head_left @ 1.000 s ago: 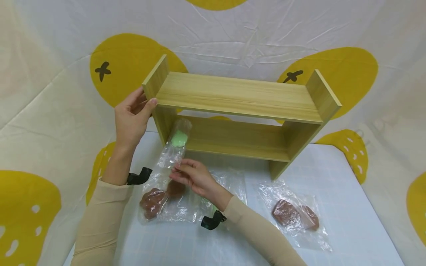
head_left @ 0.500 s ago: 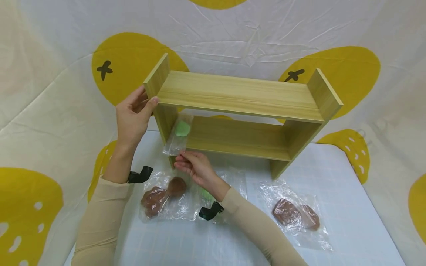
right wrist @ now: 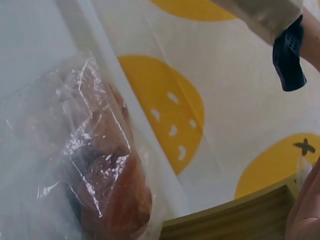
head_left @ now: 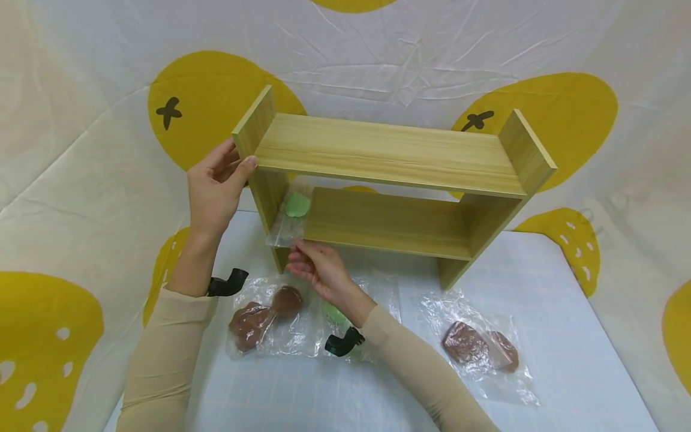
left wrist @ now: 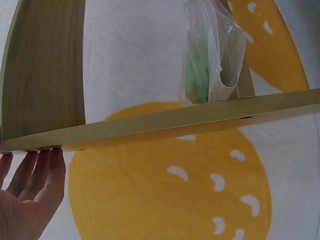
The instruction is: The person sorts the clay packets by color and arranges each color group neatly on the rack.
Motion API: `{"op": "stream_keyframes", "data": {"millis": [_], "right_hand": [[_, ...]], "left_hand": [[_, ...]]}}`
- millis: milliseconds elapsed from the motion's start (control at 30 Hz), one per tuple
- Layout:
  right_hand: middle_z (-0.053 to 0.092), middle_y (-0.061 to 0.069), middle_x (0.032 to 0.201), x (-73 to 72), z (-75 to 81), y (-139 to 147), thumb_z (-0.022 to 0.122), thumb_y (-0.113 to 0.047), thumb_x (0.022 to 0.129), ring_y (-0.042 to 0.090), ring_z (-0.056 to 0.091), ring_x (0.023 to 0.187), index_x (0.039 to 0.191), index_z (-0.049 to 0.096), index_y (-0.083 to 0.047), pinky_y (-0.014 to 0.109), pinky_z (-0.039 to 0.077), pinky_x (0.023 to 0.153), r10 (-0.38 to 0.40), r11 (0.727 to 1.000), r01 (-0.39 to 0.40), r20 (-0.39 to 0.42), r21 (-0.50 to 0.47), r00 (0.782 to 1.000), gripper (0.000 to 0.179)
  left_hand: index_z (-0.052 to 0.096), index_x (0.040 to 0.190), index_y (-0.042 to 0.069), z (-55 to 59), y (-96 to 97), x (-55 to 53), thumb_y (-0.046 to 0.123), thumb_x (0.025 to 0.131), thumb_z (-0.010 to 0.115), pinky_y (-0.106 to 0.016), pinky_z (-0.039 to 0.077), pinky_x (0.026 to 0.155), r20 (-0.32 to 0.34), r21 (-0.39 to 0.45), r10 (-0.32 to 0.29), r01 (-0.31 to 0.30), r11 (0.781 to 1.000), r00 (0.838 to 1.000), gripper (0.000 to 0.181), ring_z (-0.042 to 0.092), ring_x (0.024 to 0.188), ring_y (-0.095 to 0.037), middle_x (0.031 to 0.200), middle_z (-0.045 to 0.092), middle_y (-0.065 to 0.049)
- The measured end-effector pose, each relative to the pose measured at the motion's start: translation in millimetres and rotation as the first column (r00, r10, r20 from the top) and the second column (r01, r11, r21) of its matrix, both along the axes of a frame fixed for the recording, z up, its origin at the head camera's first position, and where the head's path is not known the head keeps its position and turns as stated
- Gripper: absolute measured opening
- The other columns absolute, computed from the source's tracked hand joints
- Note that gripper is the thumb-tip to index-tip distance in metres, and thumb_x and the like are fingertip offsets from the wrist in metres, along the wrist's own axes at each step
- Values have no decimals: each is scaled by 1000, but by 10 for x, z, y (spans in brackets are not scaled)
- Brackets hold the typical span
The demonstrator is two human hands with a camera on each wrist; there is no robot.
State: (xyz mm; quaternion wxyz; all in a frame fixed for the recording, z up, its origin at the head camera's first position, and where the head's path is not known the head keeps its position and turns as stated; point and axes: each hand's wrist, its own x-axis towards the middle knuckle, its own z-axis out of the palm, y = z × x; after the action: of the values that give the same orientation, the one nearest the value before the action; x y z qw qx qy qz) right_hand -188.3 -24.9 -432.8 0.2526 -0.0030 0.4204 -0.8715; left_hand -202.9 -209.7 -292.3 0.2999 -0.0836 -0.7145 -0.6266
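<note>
My left hand point(head_left: 213, 189) grips the left side panel of a two-tier wooden shelf point(head_left: 388, 150), thumb at its front edge. In the left wrist view, the fingers of the left hand point(left wrist: 32, 185) reach the panel's outer face. A clear plastic bag point(head_left: 288, 219) with a green piece inside lies at the left end of the lower tier, its near end jutting over the front edge. My right hand point(head_left: 324, 270) pinches that near end between thumb and forefinger. In the left wrist view the green piece point(left wrist: 196, 77) shows through the plastic, beside the side panel.
On the table point(head_left: 259, 396), clear bags with brown pieces point(head_left: 251, 324) lie at front left, beside another bagged green piece point(head_left: 336, 315) partly behind the right wrist. Another bag of brown pieces point(head_left: 466, 342) lies at right. A patterned cloth point(head_left: 378, 60) hangs behind the shelf.
My right hand has carried the bag with the green piece up and back onto the lower tier, uncovering the brown pieces below. My left hand has kept its grip on the shelf.
</note>
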Motion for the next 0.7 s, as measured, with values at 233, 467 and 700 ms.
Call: {"op": "stream_keyframes", "data": {"millis": [233,467,700], "right_hand": [[70,11,88,101,-4,169,60,-12,101,17,71,71,111,62,9,29,60,70,21,997,-16,-63,79,998,23],[69,13,94,204,13,407,61,-14,101,21,71,73,113,61,11,34,61,70,84,989,-60,-175,138,981,28],[69,18,102,279,-7,705,62,-10,100,31,72,84,113,64,5,50,59,80,144,963,-40,-387,265,911,20]], "left_hand": [[69,130,18,7,-5,1,12,90,76,-22,58,72,2,10,-1,1,1000,1000,42,69,101,-20,118,70,-12],[69,131,19,3,-12,4,11,90,76,-22,58,73,3,18,2,-2,1000,1000,43,69,102,-21,119,70,-11],[70,130,18,6,0,-1,10,89,77,-22,58,73,-3,38,-17,17,999,1000,42,69,102,-21,119,70,-12]]}}
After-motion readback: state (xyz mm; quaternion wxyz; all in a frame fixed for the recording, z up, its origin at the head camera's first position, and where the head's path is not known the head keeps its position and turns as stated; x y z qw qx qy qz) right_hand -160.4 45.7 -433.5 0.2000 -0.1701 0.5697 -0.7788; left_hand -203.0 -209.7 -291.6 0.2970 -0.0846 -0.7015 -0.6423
